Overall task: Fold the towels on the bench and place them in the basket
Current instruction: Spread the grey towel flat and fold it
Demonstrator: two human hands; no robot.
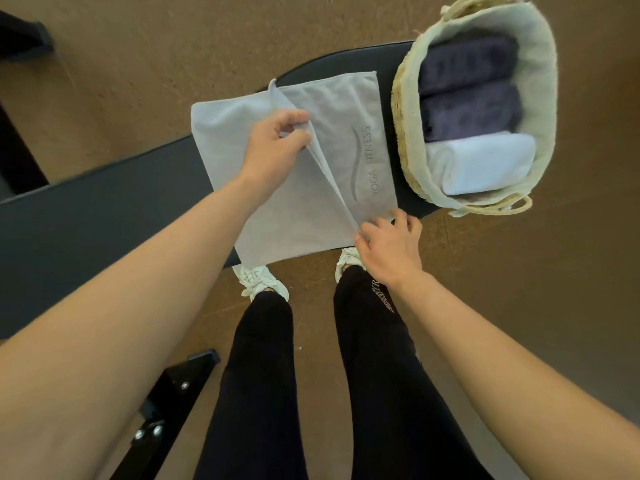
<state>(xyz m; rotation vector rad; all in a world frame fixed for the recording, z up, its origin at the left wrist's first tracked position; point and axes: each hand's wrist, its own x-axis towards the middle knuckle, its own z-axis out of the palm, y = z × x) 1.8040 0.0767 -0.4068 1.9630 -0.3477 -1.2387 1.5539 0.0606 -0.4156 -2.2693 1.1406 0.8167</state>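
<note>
Nearest: black trousers and white shoes [260, 279] on a speckled brown floor [519, 289], at the edge of a matte black padded bench [104, 209]. On the bench a soft grey towel [349, 109] (printed "YOGA FITNESS") lies flat; right hand [391, 251] pinches its near edge, left hand [277, 147] pinches a raised fold mid-cloth. Beyond, touching the towel's far side, a woven straw basket [403, 133] with pale cloth lining holds two dark rolled towels [471, 88] and one white roll [485, 161].
</note>
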